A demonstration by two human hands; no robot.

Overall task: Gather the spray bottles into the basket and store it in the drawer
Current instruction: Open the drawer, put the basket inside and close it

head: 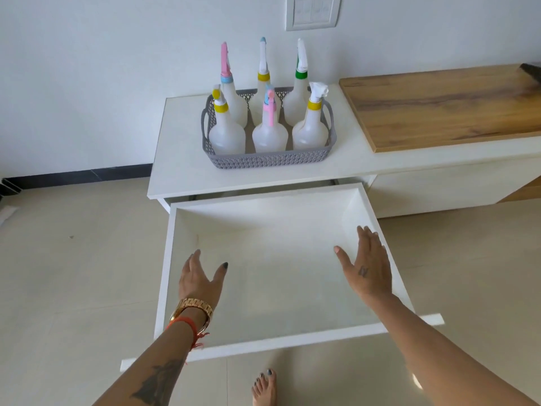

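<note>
A grey lattice basket point(268, 161) stands on the white cabinet top point(181, 159). Several translucent spray bottles point(269, 133) stand upright inside it in two rows, with pink, yellow, green and white nozzles. Below the top, a white drawer point(295, 341) is pulled far out and nothing lies in it. My left hand point(199, 281) hovers over the drawer's left side with fingers spread, holding nothing. My right hand point(367, 268) hovers over the drawer's right side, also spread and holding nothing. Both hands are well short of the basket.
A wooden board point(445, 106) covers the cabinet top to the right of the basket. A switch plate point(313, 11) is on the wall behind. Beige floor tiles point(79, 273) surround the drawer, and my bare foot point(265, 386) stands just in front of it.
</note>
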